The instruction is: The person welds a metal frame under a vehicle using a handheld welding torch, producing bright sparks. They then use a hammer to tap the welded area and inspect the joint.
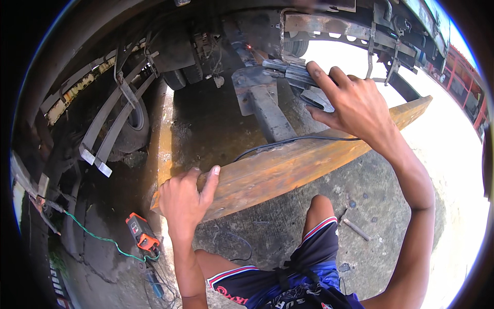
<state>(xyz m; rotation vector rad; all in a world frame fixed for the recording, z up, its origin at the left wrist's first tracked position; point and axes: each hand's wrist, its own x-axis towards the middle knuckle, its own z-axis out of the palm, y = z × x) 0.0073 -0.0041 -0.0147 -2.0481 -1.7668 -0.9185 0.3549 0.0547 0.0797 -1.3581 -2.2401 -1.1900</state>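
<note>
A long rusty steel beam [288,170] lies slanted in front of me, above my bent knee. My left hand [181,198] grips its near left end, fingers bent over the upper edge and thumb along the top. Farther off, above the beam's right half, my right hand [352,100] is closed around a grey welding electrode holder [298,76], partly hidden by the fingers. A small bright red glow [249,47] shows beyond the holder's tip. Black cable [272,144] runs over the beam to below my right wrist. A grey steel bracket [270,113] stands behind the beam.
An orange and black welding machine [141,232] stands on the ground at left, with a green cord [98,237]. Vehicle wheels [131,121] and leaf-like steel bars [110,123] hang at left. A hammer-like tool [355,228] lies on the concrete at right.
</note>
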